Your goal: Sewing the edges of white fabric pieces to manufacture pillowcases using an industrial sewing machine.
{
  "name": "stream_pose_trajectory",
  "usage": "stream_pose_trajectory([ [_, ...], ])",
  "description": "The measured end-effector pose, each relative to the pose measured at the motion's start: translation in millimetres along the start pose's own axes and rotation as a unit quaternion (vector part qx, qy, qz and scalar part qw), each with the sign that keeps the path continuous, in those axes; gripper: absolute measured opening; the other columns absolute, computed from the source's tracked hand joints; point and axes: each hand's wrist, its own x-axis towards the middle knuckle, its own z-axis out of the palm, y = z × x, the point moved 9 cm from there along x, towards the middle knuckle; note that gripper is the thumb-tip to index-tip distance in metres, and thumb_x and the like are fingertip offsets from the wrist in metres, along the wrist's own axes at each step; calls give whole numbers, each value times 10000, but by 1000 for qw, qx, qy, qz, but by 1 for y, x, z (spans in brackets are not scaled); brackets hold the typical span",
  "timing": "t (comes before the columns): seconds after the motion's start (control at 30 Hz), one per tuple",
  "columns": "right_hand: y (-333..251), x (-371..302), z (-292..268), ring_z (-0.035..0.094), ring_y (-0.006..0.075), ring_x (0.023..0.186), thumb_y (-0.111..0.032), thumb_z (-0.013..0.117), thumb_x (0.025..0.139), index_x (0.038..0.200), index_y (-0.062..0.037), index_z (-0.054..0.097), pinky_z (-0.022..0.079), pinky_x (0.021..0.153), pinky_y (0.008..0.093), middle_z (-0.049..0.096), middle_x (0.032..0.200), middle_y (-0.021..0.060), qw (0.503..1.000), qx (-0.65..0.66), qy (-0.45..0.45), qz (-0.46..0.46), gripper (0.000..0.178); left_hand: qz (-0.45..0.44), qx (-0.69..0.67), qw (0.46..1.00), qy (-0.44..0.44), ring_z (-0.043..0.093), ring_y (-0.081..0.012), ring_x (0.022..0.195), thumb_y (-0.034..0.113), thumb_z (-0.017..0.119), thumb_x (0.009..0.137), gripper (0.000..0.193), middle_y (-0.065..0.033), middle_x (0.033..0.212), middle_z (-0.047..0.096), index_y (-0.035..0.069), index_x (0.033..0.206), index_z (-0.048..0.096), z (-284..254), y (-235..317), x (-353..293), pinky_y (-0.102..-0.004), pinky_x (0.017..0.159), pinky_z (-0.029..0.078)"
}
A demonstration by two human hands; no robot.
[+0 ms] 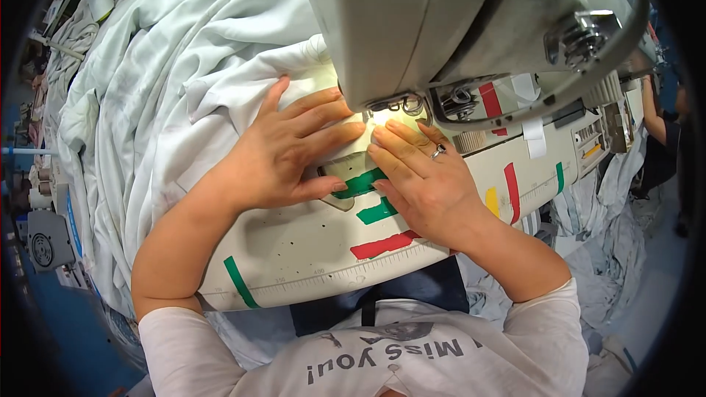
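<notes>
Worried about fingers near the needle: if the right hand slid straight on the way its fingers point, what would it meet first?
The right hand lies flat with fingertips aimed up and left, toward the lit needle area under the sewing machine head. It would likely meet the presser foot there first, though depth is hard to judge.

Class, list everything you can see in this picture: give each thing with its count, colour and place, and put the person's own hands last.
Grey industrial sewing machine head: one, grey, top centre, above the hands.
Off-white machine table: one, off-white, centre, under both hands.
Pale white cloth: one big heap, pale white, left and top left, running in under the machine.
Coloured tape strips: several, red, green and yellow, stuck on the table.
Silver ring: one, silver, on a right-hand finger.
Another person's arm: one, far right edge.
Left hand: one, flat on the cloth by the needle.
Right hand: one, flat beside the left.
</notes>
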Motion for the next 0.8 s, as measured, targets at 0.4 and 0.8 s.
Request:
stream_pose_trajectory([
  [0.4,1,2,-1,499,297,1274,-133,743,774,1218,-18,586,361,1064,469,560,1305,137,1000,-5,-3,7,486,28,51,998,31,419,-271,1336,412,718,775,591,-76,1323,514,131,1265,545,-16,-12,4,-620,1101,210],
  [0.8,0,2,-2,488,319,1278,-122,725,798,1240,-17,551,342,1084,472,551,1317,150,1000,19,12,1,486,27,31,994,103,438,-310,1297,361,769,730,659,-110,1341,508,108,1295,543,-21,-17,-8,-524,1102,279],
])
